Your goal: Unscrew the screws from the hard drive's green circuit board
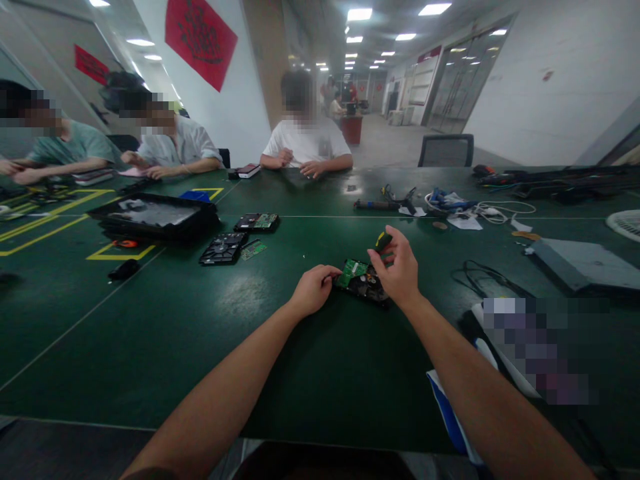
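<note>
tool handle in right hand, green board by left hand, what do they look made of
Tool handle: probably plastic or rubber, judging by its black and yellow colouring; finish unclear. Green board: likely resin laminate, seemingly satin, with pale circuit-like marks.

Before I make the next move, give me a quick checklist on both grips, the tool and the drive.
1. Left grip on the hard drive: ok, touching its left end.
2. Tool handle in the right grip: ok, held.
3. Tool tip seated: cannot tell, tip not visible.
4. Green board on the drive: ok, present.
5. Other black drive apart from this one: ok, off to the left.
</note>
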The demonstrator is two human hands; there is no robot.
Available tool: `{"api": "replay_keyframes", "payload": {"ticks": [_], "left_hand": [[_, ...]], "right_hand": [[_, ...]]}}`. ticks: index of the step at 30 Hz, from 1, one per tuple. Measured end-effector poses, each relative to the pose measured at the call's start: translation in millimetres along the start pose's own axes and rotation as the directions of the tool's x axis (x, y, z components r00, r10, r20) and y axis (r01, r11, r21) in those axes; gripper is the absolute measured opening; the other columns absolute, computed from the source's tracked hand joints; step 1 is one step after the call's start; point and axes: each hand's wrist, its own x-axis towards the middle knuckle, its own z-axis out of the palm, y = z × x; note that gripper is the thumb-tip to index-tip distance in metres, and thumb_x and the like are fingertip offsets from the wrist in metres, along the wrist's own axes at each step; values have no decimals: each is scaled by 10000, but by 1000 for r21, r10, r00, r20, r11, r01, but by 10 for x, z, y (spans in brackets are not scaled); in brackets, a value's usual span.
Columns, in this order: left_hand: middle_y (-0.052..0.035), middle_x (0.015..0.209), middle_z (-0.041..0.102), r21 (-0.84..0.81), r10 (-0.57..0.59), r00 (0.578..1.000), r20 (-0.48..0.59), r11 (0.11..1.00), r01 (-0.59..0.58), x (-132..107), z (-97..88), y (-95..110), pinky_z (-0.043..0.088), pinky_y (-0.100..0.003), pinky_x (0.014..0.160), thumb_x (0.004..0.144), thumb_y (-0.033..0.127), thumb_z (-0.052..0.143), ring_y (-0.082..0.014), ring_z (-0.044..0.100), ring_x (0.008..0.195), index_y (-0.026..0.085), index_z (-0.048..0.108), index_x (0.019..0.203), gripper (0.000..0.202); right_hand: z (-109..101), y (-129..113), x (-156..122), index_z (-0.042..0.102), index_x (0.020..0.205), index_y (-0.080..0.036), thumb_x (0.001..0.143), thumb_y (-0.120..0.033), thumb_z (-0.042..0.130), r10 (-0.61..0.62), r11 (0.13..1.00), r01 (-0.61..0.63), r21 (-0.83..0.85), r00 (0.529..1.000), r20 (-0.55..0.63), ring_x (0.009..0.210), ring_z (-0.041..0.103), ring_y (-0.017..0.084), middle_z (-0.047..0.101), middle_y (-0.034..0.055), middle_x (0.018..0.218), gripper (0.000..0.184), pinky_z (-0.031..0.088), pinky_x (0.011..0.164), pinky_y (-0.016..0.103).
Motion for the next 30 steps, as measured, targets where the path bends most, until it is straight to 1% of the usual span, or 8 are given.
{"api": "replay_keyframes", "payload": {"ticks": [4, 7, 10, 14, 19, 25, 27, 30], "left_hand": [[-42, 1026, 718, 8, -10, 1000, 0, 1000, 10, -2, 2, -5, 538, -342, 904, 902, 18, 514, -189, 670, 959, 217, 706, 1174, 388], [-43, 1030, 716, 10, -15, 1000, 5, 1000, 15, -5, -2, -8, 540, -341, 899, 899, 17, 516, -188, 668, 956, 214, 706, 1173, 388], [-44, 1030, 716, 4, -17, 1000, 3, 1000, 17, -4, -1, -15, 541, -344, 908, 895, 15, 517, -187, 668, 953, 210, 708, 1173, 390], [-43, 1023, 717, 8, -29, 999, 14, 1000, 29, 3, -1, -19, 540, -347, 907, 898, 25, 518, -188, 666, 953, 215, 710, 1175, 388], [-42, 1019, 716, 7, -21, 1000, 15, 1000, 21, 5, -12, -5, 542, -344, 888, 886, 13, 515, -187, 665, 943, 215, 710, 1174, 402], [-37, 1019, 714, -4, -35, 999, 5, 999, 35, -1, -21, 16, 548, -335, 887, 888, 8, 519, -181, 673, 942, 220, 711, 1169, 401], [-37, 1014, 713, -3, -32, 999, 5, 999, 32, 0, -21, 19, 546, -331, 889, 885, 4, 520, -180, 673, 941, 220, 712, 1166, 403], [-37, 1005, 716, -4, -15, 1000, 5, 1000, 15, 2, -20, 18, 540, -329, 887, 887, 3, 513, -180, 668, 933, 212, 715, 1160, 398]], "right_hand": [[-23, -46, 23, 460, 1488, -360, 942, -411, 636, 35, 996, -33, 77, 999, -17, 1011, 668, 272, 627, 95, 1296, 575, 653, 754, 450], [-24, -104, 70, 520, 1396, -374, 993, -457, 554, 144, 950, -130, 282, 989, -28, 1047, 689, 248, 654, 68, 1262, 414, 658, 672, 363], [-24, -133, 141, 554, 1257, -356, 997, -510, 540, 267, 812, -239, 533, 963, 24, 1000, 720, 218, 703, 41, 1156, 303, 627, 576, 273], [-71, -123, 220, 578, 1178, -345, 944, -500, 646, 345, 614, -345, 710, 926, 152, 950, 726, 191, 737, 2, 1021, 288, 629, 630, 278], [-142, -148, 233, 663, 1161, -317, 914, -450, 697, 366, 475, -477, 740, 871, 327, 1013, 714, 182, 734, 5, 1038, 283, 632, 729, 295], [-138, -176, 227, 640, 1042, -284, 924, -515, 663, 363, 396, -525, 753, 843, 397, 1110, 720, 227, 760, 32, 1103, 260, 579, 1018, 476], [-141, -156, 234, 636, 1035, -279, 937, -546, 627, 382, 369, -530, 763, 835, 395, 1081, 729, 232, 764, 39, 1068, 285, 587, 1001, 480], [-159, -124, 241, 648, 1058, -305, 912, -523, 670, 408, 383, -541, 749, 826, 389, 985, 737, 207, 749, 2, 978, 263, 639, 855, 410]]}}
